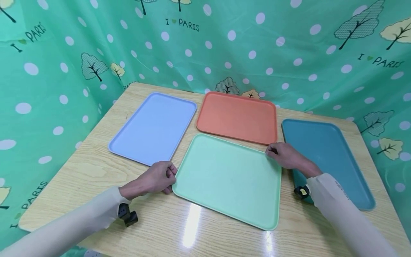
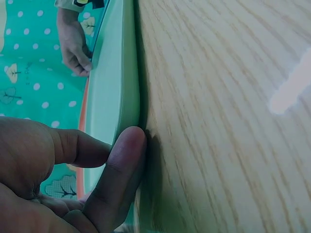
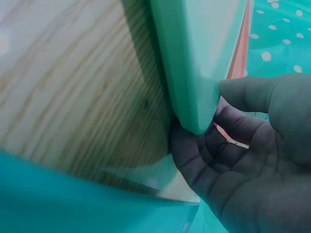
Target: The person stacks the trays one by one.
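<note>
left hand (image 1: 158, 177) pinches green tray (image 1: 229, 180) at near-left corner, right hand (image 1: 285, 155) grips far-right corner

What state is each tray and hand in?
Green tray: face up, held; lifted or not, unclear
Lilac tray: face up on table
Red tray: face up on table
Teal tray: face up on table
Left hand: pinching green tray's rim
Right hand: gripping green tray's corner

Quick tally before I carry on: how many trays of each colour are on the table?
Light green tray: 1
Periwinkle blue tray: 1
Orange-red tray: 1
Dark teal tray: 1
Total: 4
</note>
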A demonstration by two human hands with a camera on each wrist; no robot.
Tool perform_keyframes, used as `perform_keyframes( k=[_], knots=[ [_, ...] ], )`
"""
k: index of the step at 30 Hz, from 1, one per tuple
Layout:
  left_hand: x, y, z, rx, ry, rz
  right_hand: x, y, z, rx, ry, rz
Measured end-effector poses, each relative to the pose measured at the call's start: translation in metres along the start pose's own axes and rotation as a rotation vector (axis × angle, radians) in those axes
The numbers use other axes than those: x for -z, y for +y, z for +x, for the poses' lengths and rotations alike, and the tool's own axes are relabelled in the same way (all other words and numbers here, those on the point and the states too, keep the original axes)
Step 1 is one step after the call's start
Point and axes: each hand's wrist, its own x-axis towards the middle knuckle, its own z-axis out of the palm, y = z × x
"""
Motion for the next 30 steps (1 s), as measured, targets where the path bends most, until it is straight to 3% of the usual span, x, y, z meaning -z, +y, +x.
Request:
perform_keyframes(
  k=[13, 30],
  knots=[
    [0.004, 0.005, 0.011, -0.001, 0.01, 0.037, 0.002, 0.004, -0.006, 0.014, -0.024, -0.008],
    [0.013, 0.012, 0.013, -0.073, -0.034, 0.118, 0.0, 0.001, -0.009, -0.012, -0.077, 0.026]
  ],
)
